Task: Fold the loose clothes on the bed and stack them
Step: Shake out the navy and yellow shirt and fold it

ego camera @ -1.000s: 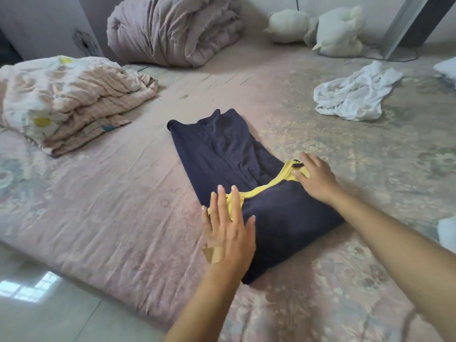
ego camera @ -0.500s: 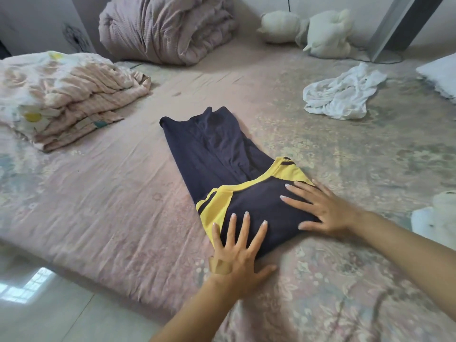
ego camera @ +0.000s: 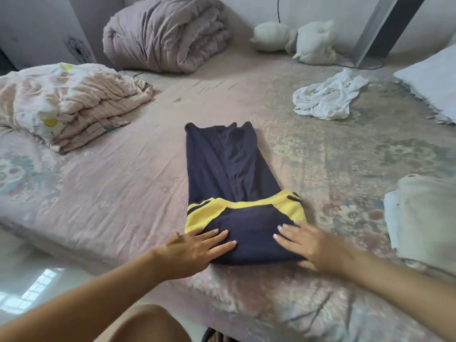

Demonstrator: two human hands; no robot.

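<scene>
**Both hands flat on the folded navy garment at the near edge of the bed**

A navy-blue knit garment with yellow shoulder panels [ego camera: 234,183] lay folded into a long narrow strip in the middle of the bed [ego camera: 118,193], which was covered by a pale pink, flower-patterned sheet. The strip's yellow-trimmed end pointed toward the person and its plain navy end pointed away.

The left hand [ego camera: 195,248] rested on the near left corner of the garment, its fingers [ego camera: 219,236] straight and slightly spread, pressing on the cloth and gripping nothing. The right hand [ego camera: 311,245] lay on the near right corner in the same way, its fingers [ego camera: 286,230] extended flat on the navy fabric just below the yellow panel, holding nothing.

A crumpled white cloth garment [ego camera: 328,97] lay loose on the far right of the bed, well apart from the navy piece. A folded off-white cloth [ego camera: 424,218] sat at the right edge, near the right forearm.

On the left lay a folded pink striped quilt with daisy print [ego camera: 66,104]. Behind it, against the wall, was a rolled mauve quilted duvet [ego camera: 165,30]. Two knotted white pillows or bundles [ego camera: 296,38] sat at the far side, and part of a pale blue-white pillow [ego camera: 434,77] showed at the right
</scene>
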